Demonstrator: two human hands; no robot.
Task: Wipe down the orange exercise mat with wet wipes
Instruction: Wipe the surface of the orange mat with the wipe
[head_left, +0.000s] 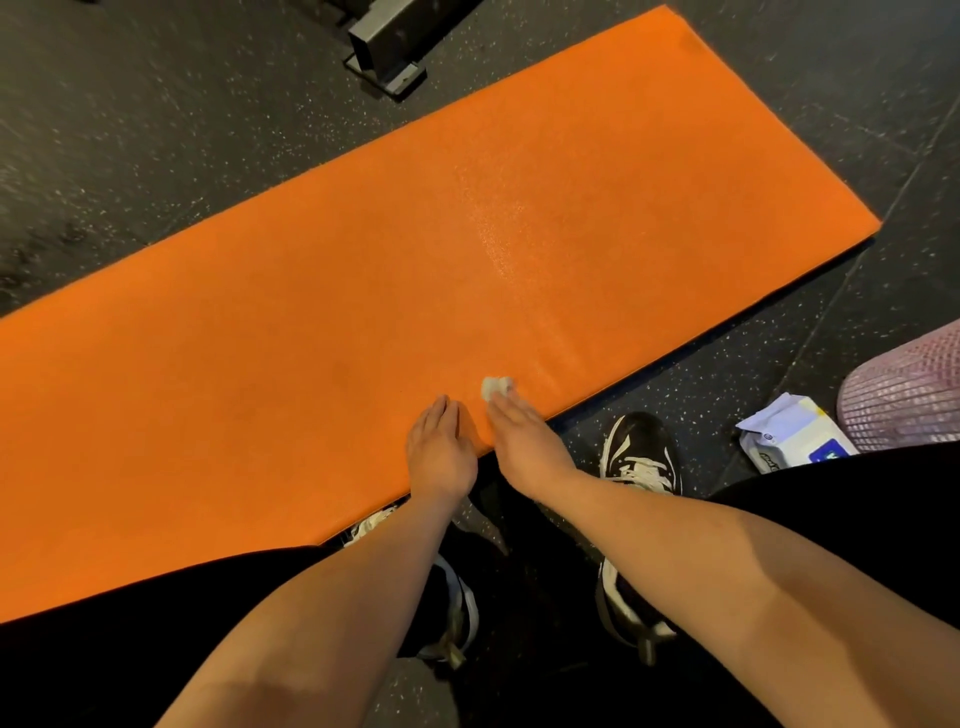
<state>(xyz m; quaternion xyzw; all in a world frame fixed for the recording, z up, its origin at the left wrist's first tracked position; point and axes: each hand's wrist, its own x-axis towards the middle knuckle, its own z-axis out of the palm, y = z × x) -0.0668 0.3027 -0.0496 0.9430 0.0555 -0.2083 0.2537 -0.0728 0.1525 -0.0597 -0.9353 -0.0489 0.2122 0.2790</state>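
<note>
**Desk:** What does the head view give you?

**Me:** I'm looking down on the mat (363, 286), orange and lying flat on the floor (156, 130), which is dark and speckled. The mat runs slantwise, from far out on the left hand's side to a corner well ahead and to the right of the right hand. Both hands are over its near edge.

**Desk:** How are the hands?

**Me:** The right hand (519, 431) lies flat, fingers straight and together, pressing a crumpled white wipe (497, 387) onto the mat. The wipe shows just past the fingertips. The left hand (439, 452) is just beside the right one without touching it, fingers straight and close together, holding nothing. I cannot tell whether its palm touches the mat or hangs just above it.

**Desk:** Anything on the surface?

**Me:** Ahead of the right hand I see a glistening streak (498, 228) across the orange.

**Desk:** And around the hands?

**Me:** To the right of the right hand, off the mat, a pack of wipes (789, 439) lies on the floor, white with blue and yellow on it. Just past it is something pink and ribbed (909, 395); I cannot tell what it is. A black shoe (641, 452) with white laces stands just beside the right wrist, near the mat's edge. Far ahead of the left hand, beyond the mat, a black metal foot (395, 47) rests on the floor.
</note>
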